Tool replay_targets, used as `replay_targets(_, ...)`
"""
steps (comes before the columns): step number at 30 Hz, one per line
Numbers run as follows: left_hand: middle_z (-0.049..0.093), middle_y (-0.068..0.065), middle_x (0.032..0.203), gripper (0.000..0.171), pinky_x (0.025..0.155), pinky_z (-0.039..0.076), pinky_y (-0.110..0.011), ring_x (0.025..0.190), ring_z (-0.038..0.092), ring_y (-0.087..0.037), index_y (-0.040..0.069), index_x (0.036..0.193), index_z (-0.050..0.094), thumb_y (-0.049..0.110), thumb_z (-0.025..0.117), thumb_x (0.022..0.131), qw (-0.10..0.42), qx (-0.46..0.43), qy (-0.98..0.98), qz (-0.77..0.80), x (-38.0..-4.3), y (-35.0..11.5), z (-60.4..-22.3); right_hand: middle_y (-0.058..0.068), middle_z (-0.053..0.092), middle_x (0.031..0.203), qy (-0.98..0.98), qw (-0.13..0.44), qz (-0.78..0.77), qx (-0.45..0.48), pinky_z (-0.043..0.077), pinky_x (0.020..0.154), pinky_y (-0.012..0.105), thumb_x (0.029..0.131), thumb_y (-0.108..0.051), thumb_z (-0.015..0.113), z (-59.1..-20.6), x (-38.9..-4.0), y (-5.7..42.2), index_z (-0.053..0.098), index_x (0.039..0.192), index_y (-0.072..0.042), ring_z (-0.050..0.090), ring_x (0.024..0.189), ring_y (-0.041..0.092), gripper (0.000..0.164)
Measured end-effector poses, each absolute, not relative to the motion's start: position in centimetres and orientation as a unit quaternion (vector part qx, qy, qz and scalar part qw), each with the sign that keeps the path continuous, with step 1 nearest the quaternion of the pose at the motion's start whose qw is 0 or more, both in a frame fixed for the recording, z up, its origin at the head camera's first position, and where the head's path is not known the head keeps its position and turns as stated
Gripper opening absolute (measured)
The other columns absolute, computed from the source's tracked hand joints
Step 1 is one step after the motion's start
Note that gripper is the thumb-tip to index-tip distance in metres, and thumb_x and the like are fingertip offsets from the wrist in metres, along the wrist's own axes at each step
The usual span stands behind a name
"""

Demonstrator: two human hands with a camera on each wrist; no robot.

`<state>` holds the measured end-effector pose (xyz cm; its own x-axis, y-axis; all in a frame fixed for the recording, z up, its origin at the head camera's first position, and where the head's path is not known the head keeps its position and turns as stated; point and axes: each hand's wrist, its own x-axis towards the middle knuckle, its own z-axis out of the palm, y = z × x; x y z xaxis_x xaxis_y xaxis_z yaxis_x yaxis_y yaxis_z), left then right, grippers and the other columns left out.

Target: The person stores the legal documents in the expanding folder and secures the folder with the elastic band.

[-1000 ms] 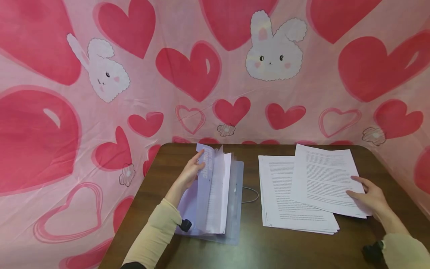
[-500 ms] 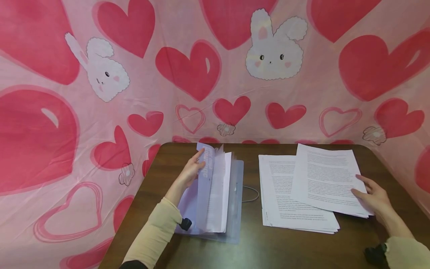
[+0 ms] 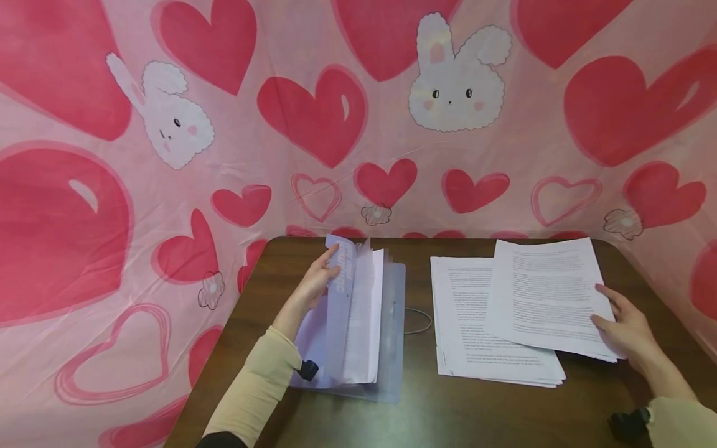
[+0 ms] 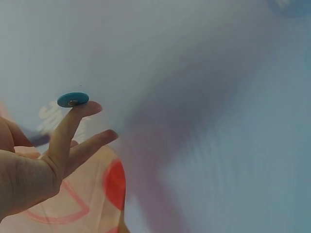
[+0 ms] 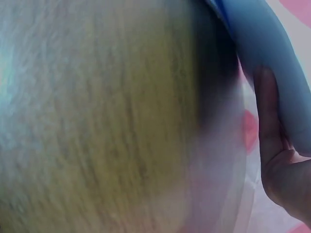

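Translucent lilac folder (image 3: pixel 338 333) lies open at left on the wood-grained table (image 3: pixel 428 417), its curved cover (image 3: pixel 343 289) pinched by the left hand (image 3: pixel 315 281); then a flat paper stack (image 3: pixel 467 336), overlapped by printed sheets (image 3: pixel 549 298) the right hand (image 3: pixel 630 323) pinches.

Brown table (image 3: pixel 418 367), wood-grain top, far corners rounded, pale glare on the near part. On its L half, a see-thru lilac folder (image 3: pixel 336 330) lies open, back flat on the table, front cover tilted up w/ white sheets (image 3: pixel 366 323) inside. Thin grey cord (image 3: pixel 431 319) loops out past the folder's R edge, in the gap btwn folder & papers. On the R half, a stack of printed papers (image 3: pixel 467 323) lies flat, text up, edges a bit uneven at the near R corner; far R part's covered by more sheets (image 3: pixel 549 292).
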<state>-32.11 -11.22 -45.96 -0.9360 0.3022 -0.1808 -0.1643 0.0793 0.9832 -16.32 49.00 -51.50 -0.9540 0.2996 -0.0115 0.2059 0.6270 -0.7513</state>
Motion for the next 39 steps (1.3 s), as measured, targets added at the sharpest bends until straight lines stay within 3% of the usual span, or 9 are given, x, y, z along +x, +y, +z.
replay_targets(1, 0.051, -0.02, 0.147, 0.072, 0.075, 0.06, -0.027, 0.09, 0.065, -0.008, 0.019, 0.178, 0.017, 0.004, 0.043, 0.113, 0.171, 0.049, 0.714, 0.677, -32.1, -11.2, -45.9, 0.045, 0.045, 0.158, -0.897, 0.064, 0.416, -0.138, 0.042, 0.07, 0.006, 0.111, -0.011, 0.058, -51.5, -16.3, 49.1, 0.016, 0.171, 0.006, 0.041, 0.087, -0.025, 0.075)
replay_targets(2, 0.051, -0.02, 0.146, 0.072, 0.075, 0.06, -0.026, 0.089, 0.065, -0.008, 0.02, 0.178, 0.016, 0.004, 0.043, 0.113, 0.172, 0.05, 0.713, 0.677, -32.2, -11.3, -45.9, 0.031, 0.059, 0.157, -0.89, 0.069, 0.431, -0.134, 0.044, 0.069, 0.006, 0.111, -0.011, 0.059, -51.5, -16.2, 49.1, 0.017, 0.173, 0.003, 0.042, 0.085, -0.027, 0.076)
replay_targets(4, 0.053, -0.02, 0.144, 0.072, 0.074, 0.061, -0.026, 0.088, 0.066, -0.007, 0.02, 0.178, 0.016, 0.004, 0.043, 0.113, 0.173, 0.05, 0.712, 0.679, -32.2, -11.3, -45.8, -0.006, 0.067, 0.151, -0.879, 0.08, 0.452, -0.125, 0.046, 0.07, 0.006, 0.111, -0.011, 0.06, -51.5, -16.0, 49.2, 0.018, 0.175, -0.005, 0.048, 0.085, -0.027, 0.077)
replay_targets(6, 0.053, -0.024, 0.145, 0.072, 0.073, 0.061, -0.026, 0.087, 0.067, -0.007, 0.02, 0.178, 0.015, 0.004, 0.042, 0.113, 0.174, 0.051, 0.711, 0.68, -32.1, -11.3, -45.8, -0.038, 0.059, 0.129, -0.869, 0.087, 0.473, -0.117, 0.048, 0.071, 0.006, 0.111, -0.01, 0.061, -51.4, -15.9, 49.2, 0.021, 0.177, -0.014, 0.052, 0.087, -0.026, 0.078)
replay_targets(8, 0.048, -0.028, 0.155, 0.072, 0.072, 0.061, -0.025, 0.087, 0.066, -0.007, 0.02, 0.178, 0.014, 0.004, 0.042, 0.114, 0.175, 0.053, 0.711, 0.679, -32.1, -11.4, -45.8, -0.05, 0.049, 0.112, -0.859, 0.092, 0.492, -0.109, 0.049, 0.071, 0.006, 0.11, -0.01, 0.062, -51.3, -15.8, 49.1, 0.024, 0.177, -0.023, 0.053, 0.087, -0.025, 0.078)
replay_targets(14, 0.017, -0.028, 0.18, 0.071, 0.072, 0.06, -0.025, 0.093, 0.062, -0.009, 0.02, 0.178, 0.014, 0.004, 0.042, 0.114, 0.173, 0.057, 0.715, 0.675, -32.1, -11.3, -45.8, -0.052, 0.046, 0.104, -0.854, 0.087, 0.504, -0.097, 0.052, 0.069, 0.009, 0.111, -0.011, 0.062, -50.5, -15.4, 48.4, 0.025, 0.177, -0.03, 0.058, 0.084, -0.02, 0.078)
replay_targets(20, 0.019, -0.027, 0.179, 0.072, 0.074, 0.06, -0.026, 0.094, 0.063, -0.011, 0.02, 0.178, 0.015, 0.004, 0.042, 0.114, 0.174, 0.053, 0.713, 0.677, -32.2, -11.2, -45.9, -0.04, 0.055, 0.127, -0.869, 0.08, 0.477, -0.103, 0.053, 0.071, 0.011, 0.112, -0.018, 0.062, -49.7, -15.2, 47.7, 0.023, 0.177, -0.032, 0.059, 0.084, -0.019, 0.077)
replay_targets(26, 0.021, -0.027, 0.179, 0.072, 0.078, 0.059, -0.028, 0.1, 0.062, -0.013, 0.021, 0.178, 0.016, 0.004, 0.043, 0.113, 0.171, 0.052, 0.716, 0.675, -32.1, -11.3, -45.9, -0.05, 0.053, 0.109, -0.837, 0.09, 0.536, -0.06, 0.054, 0.067, 0.013, 0.109, -0.004, 0.063, -49.0, -15.3, 46.2, 0.031, 0.174, -0.038, 0.065, 0.081, -0.012, 0.079)
replay_targets(39, 0.03, -0.029, 0.173, 0.071, 0.073, 0.06, -0.025, 0.092, 0.065, -0.008, 0.02, 0.178, 0.014, 0.004, 0.041, 0.115, 0.171, 0.052, 0.712, 0.679, -32.0, -11.3, -45.7, -0.042, 0.065, 0.116, -0.793, 0.067, 0.605, 0.009, 0.058, 0.067, 0.016, 0.107, 0.007, 0.06, -48.5, -15.7, 43.4, 0.033, 0.174, -0.031, 0.071, 0.085, -0.006, 0.082)
